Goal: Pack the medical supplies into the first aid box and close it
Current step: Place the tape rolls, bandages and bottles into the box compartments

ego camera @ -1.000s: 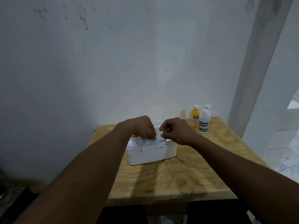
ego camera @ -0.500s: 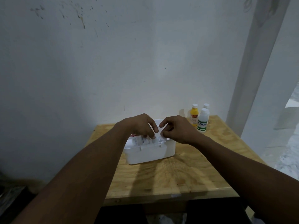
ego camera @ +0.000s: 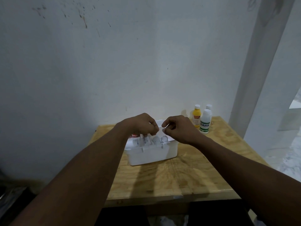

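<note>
Our left hand and right hand hang close together over the open first aid box, knuckles up and fingers curled downward. The fingertips nearly meet above the middle of the box. A small white piece shows between them, and both hands seem to be at its edges. The white-on-white view is too poor for us to say whether either hand pinches it, or whether it is a packet or part of the lid. We cannot tell that either hand has a firm hold on anything.

Below the fingers, the box sits on the tabletop, towards its far edge and slightly left of centre. Its near row already holds several small pale containers standing upright, and a red-labelled item sits at the left end.

To the right of the box and apart from it, three bottles stand by the wall. They are a yellow bottle, a white bottle with a green label just in front of it, and another white-capped bottle behind.

We judge that packing is partly done and we are settling an item among those already in the box. The next move calls for seating that piece flat or upright so it sits below the rim. Then the right hand should reach over for the bottles one at a time. Room must be left for them, or the lid will not close.
</note>
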Demonstrator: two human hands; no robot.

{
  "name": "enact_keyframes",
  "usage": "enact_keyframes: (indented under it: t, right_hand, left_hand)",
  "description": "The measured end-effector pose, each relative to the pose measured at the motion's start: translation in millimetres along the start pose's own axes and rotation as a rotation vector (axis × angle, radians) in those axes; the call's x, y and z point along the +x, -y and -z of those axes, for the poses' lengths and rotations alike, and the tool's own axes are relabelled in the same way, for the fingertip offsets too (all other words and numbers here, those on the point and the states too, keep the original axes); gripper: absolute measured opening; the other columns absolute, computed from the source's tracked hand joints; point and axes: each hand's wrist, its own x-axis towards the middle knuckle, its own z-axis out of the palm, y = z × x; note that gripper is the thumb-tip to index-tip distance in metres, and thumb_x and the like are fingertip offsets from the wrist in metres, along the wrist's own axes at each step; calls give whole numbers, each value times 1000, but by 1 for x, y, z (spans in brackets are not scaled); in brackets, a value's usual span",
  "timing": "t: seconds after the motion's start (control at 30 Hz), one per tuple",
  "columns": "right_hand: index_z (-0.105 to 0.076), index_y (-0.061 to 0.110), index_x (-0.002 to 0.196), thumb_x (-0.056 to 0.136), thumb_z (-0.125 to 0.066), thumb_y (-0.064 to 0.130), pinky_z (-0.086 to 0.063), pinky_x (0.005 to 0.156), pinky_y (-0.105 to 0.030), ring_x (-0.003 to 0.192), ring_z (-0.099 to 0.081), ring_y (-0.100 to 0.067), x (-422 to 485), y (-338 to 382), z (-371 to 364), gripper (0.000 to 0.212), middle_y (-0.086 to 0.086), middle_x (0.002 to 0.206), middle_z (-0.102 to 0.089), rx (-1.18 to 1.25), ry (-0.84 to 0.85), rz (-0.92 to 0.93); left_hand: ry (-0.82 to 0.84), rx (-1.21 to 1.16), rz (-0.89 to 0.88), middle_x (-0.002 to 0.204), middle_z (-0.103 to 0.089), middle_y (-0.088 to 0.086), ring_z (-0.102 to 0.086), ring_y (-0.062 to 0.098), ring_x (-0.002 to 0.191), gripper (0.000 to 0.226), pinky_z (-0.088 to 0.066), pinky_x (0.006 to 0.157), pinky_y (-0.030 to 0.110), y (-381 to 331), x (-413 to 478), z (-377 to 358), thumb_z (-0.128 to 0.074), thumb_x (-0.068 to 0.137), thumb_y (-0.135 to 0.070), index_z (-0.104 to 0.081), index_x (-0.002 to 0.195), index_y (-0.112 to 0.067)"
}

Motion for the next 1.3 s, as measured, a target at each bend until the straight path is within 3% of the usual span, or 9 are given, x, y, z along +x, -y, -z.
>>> enact_keyframes:
  t: [0.2, 0.3, 0.47, 0.57, 0.7, 0.83, 1.03, 1.17, 1.3]
  right_hand:
    - [-74, 16, 94, 84, -67, 19, -56, 73, -25, 76, -70, -9, 5, -4, 19, 12, 2, 81, -74, -22, -103, -31]
    - [-74, 16, 92, 83, -67, 19, -56, 74, -26, 77, -69, -10, 8, -16, 38, 12, 3, 80, -74, -25, -149, -77]
    - [-73, 17, 92, 83, -66, 19, -50, 73, -23, 76, -66, -9, 4, -45, 60, 11, 4, 80, -71, -57, -217, -161]
    - [-70, 19, 91, 81, -65, 16, -47, 70, -22, 79, -65, -11, 1, -64, 67, 12, 2, 84, -71, -67, -228, -208]
    - [-68, 21, 93, 79, -65, 16, -47, 71, -23, 83, -64, -13, 4, -76, 65, 14, 1, 89, -69, -76, -208, -228]
    - [-69, 14, 98, 84, -67, 19, -46, 66, -21, 76, -63, -10, 11, -69, 50, 15, 1, 85, -68, -41, -152, -253]
    - [-64, 12, 95, 90, -64, 29, -60, 49, -33, 67, -73, -24, 14, -43, 9, 17, -8, 79, -73, 49, -20, -331]
    - [-64, 10, 99, 90, -65, 22, -53, 39, -26, 60, -71, -22, 15, -33, -2, 16, -10, 86, -70, 26, -13, -365]
    - [-66, 8, 96, 87, -65, 17, -59, 45, -33, 57, -72, -24, 14, -33, 1, 13, -11, 85, -70, 6, -34, -378]
  left_hand:
    - [-85, -5, -78, 98, -75, 6, -64, 18, 74, 15, -57, 73, 32, -5, 14, 1, -69, 86, -17, -78, 98, -14]
    - [-149, -6, -126, 96, -75, 4, -69, 19, 77, 10, -59, 76, 32, -16, 25, -5, -69, 86, -18, -77, 92, -17]
    - [-201, -2, -203, 85, -71, -4, -66, 11, 71, 9, -48, 61, 19, -39, 41, -20, -69, 86, -18, -76, 90, -16]
    - [-219, 66, -212, 89, -70, -6, -67, 14, 85, 11, -49, 68, 20, -44, 48, -27, -68, 84, -21, -76, 90, -17]
    - [-390, 244, -94, 115, -68, -1, -63, 23, 111, 23, -52, 97, 42, -23, 47, -22, -67, 82, -41, -71, 101, -28]
    - [-612, 322, 106, 128, -60, 7, -56, 32, 120, 46, -46, 101, 47, 21, 26, -11, -56, 89, -60, -65, 121, -27]
    - [-589, -23, 432, 132, -58, 20, -61, 39, 114, 59, -54, 93, 46, 80, -4, 7, -45, 95, -52, -54, 133, -7]
    - [-476, -342, 470, 99, -69, 19, -74, 37, 77, 33, -64, 67, 48, 81, -17, 4, -57, 94, -30, -61, 107, 1]
    - [-473, -317, 409, 91, -70, 20, -72, 36, 72, 19, -64, 66, 45, 68, -10, -2, -60, 95, -18, -65, 96, 1]
